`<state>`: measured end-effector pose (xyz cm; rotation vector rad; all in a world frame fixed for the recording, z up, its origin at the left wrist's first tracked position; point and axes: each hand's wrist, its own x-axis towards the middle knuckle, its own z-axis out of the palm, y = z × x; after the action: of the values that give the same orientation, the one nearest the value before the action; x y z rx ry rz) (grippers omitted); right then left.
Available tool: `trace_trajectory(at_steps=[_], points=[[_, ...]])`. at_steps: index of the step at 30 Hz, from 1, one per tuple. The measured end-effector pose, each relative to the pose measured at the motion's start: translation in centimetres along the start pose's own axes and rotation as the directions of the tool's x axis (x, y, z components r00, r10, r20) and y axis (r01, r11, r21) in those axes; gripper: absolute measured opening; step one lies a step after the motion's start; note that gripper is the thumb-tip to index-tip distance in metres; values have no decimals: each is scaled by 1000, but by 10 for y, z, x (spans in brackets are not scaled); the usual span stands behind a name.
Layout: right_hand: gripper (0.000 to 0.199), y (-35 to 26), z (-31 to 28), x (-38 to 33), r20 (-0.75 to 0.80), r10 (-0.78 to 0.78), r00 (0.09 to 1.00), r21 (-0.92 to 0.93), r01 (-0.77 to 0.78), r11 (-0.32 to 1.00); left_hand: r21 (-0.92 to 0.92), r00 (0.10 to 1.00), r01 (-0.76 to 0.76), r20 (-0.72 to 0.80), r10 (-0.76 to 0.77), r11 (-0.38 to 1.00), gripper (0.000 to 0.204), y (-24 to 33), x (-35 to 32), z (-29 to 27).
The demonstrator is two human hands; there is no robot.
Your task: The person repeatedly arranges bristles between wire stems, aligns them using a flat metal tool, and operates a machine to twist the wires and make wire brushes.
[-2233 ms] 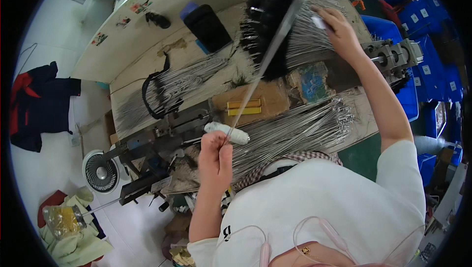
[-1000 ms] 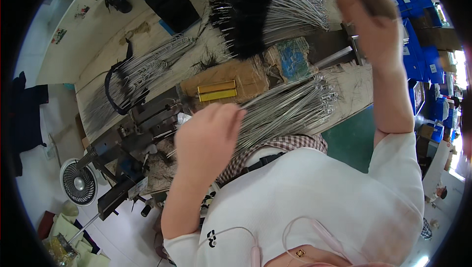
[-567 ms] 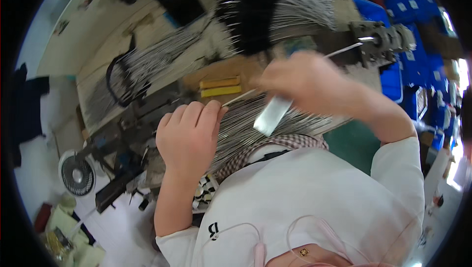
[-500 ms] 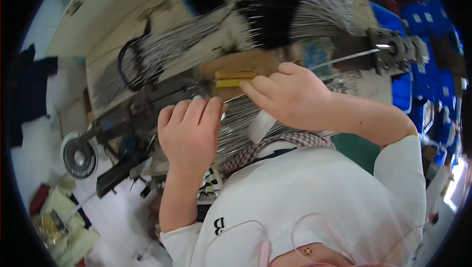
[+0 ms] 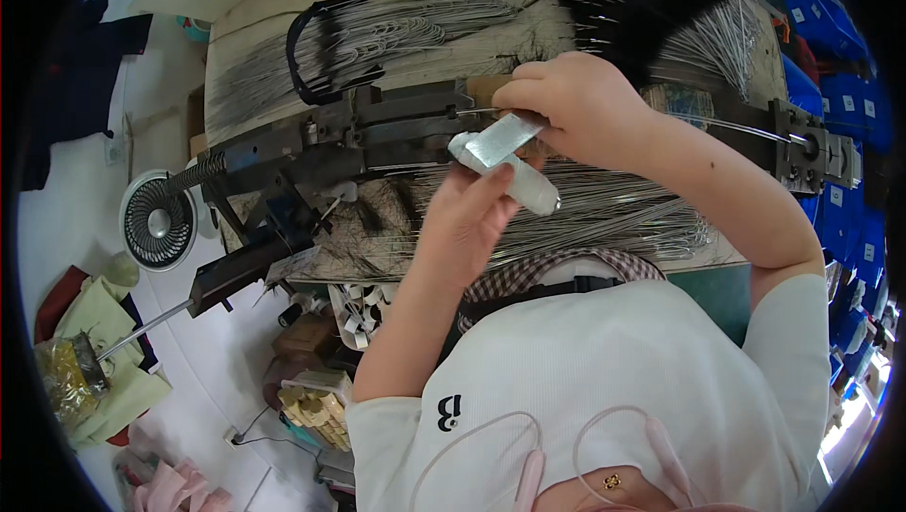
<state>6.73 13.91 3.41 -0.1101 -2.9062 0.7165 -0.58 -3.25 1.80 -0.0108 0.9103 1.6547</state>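
Note:
My left hand (image 5: 472, 219) is closed round a white cylinder (image 5: 533, 189), thumb across its side. A shiny silver flat strip (image 5: 508, 139) slants up from this cylinder to the fingers of my right hand (image 5: 580, 106), which are curled closed at the strip's upper end. A thin metal rod (image 5: 731, 125) runs under my right hand, from a long dark metal bar fixture (image 5: 396, 116) on the left to a metal clamp block (image 5: 802, 146) on the right. My right palm hides the rod's middle, and I cannot tell if my fingers touch it.
Bundles of metal wires (image 5: 623, 215) lie just below my hands. More wires (image 5: 406, 26) and a black-bristled bundle (image 5: 642, 2) are on the worktable's far side. A fan (image 5: 159, 219) stands left, beside a dark lever arm (image 5: 241, 271). Blue bins (image 5: 840, 106) line the right.
My hands have come together; the left has moved right and taken hold of the white cylinder, which hung blurred below my right hand. The view has shifted, and the silver strip now shows.

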Motion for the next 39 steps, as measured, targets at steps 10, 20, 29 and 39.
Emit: trace_trajectory(at_steps=[10, 20, 29, 39], points=[[21, -7, 4, 2, -79, -265, 961, -249, 239, 939, 661, 949, -267, 54, 310, 702, 54, -39, 30, -65], [38, -37, 47, -26, 280, 106, 954, -6, -109, 994, 953, 971, -151, 93, 222, 262, 72, -9, 25, -64], [50, 6, 16, -63, 144, 397, 906, -47, -394, 918, 69, 861, -17, -507, 50, 997, 39, 41, -68, -168], [13, 1, -18, -74, 203, 286, 936, 312, -339, 888, -68, 887, -94, -458, 53, 993, 25, 20, -48, -113]])
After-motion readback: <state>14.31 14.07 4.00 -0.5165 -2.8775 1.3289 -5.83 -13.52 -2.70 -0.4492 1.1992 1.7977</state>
